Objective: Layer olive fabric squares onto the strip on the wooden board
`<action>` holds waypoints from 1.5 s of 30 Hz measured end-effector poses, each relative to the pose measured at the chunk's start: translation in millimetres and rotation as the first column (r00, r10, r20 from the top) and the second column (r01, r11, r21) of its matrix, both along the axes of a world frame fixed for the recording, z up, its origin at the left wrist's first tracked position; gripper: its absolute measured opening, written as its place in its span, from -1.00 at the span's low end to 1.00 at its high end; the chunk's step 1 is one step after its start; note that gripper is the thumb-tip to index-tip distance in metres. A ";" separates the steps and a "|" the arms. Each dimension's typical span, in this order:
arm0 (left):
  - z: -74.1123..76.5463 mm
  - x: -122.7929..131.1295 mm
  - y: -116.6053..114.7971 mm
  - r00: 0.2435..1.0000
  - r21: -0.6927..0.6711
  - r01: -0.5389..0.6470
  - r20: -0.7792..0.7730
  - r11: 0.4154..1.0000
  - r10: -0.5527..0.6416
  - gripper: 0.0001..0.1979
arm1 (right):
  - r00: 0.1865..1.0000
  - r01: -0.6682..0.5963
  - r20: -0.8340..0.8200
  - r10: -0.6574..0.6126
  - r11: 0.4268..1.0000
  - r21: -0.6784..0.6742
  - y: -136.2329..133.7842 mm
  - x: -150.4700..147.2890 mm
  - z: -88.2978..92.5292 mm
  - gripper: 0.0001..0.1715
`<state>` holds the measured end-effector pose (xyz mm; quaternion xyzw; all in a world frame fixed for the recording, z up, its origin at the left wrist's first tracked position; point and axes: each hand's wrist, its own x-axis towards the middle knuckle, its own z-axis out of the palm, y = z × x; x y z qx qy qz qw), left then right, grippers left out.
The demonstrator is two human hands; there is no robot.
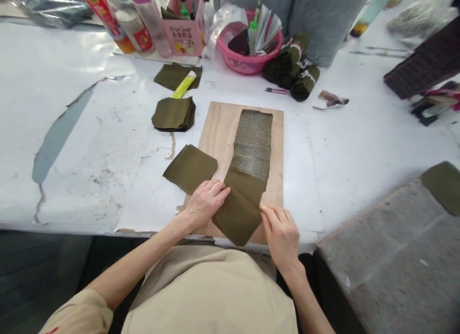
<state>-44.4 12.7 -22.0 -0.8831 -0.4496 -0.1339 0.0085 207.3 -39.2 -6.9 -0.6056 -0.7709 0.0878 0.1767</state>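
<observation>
Olive fabric piece (239, 221) at the near end of the plywood board (212, 132), top edge over the lowest part of a row of overlapped olive pieces (254, 132). Left hand (207, 200): thumb and forefinger closed on its upper left edge. Right hand (282, 233): fingertips pinched together at its right corner. Piece spans the gap between the hands — most of it lies nearer the wearer's body than the fingertips, a slight crease between the two grips.

Handling, judged by eye: light, thin, flexible, likely to wrinkle rather than tear. Best held by edges or corners. Row's speckled greyish surface may be tacky — fingers better kept off it. Small olive stack (189, 167) just beyond the left hand.
</observation>
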 end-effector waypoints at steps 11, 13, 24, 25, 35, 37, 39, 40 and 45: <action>-8.5 1.8 -3.9 0.999 -0.044 -0.018 0.034 0.999 0.019 -0.87 | 0.998 0.059 0.039 -0.051 0.971 -0.232 40.6 -38.2 -3.5 -0.84; -6.4 2.4 -4.2 0.998 -0.059 -0.031 0.046 0.998 0.034 -0.86 | 0.999 0.032 0.036 -0.025 0.971 -0.237 42.8 -36.2 -2.0 -0.80; 27.6 28.6 12.2 0.968 -0.083 0.250 0.021 0.965 -0.249 -0.86 | 0.949 -0.103 -0.315 0.024 0.966 -0.238 37.5 -24.9 7.6 -0.57; 26.6 28.5 14.1 0.970 -0.118 0.244 0.027 0.962 -0.243 -0.87 | 0.936 -0.106 -0.352 0.011 0.963 -0.250 39.1 -22.5 6.9 -0.56; 47.0 -40.1 19.8 0.772 -0.432 -0.152 0.509 0.889 0.380 -0.80 | 0.840 0.055 -0.489 -0.235 0.933 -0.355 49.1 -5.4 -34.2 -0.39; 47.4 -62.9 24.3 0.652 -0.441 -0.286 0.561 0.851 0.510 -0.78 | 0.898 0.077 -0.406 -0.168 0.970 -0.232 47.3 -6.5 -40.9 -0.40; 39.3 -83.2 29.9 0.602 -0.396 -0.445 0.532 0.804 0.595 -0.78 | 0.941 0.080 -0.317 -0.114 0.990 -0.121 44.9 -8.9 -44.1 -0.42; 32.8 -91.6 32.7 0.612 -0.346 -0.527 0.479 0.776 0.629 -0.78 | 0.956 0.077 -0.275 -0.097 0.994 -0.082 43.8 -10.4 -44.7 -0.43; 1.2 -112.2 40.1 0.664 -0.261 -0.619 0.330 0.741 0.671 -0.80 | 0.987 0.064 -0.147 -0.056 0.997 0.048 39.2 -17.0 -46.1 -0.45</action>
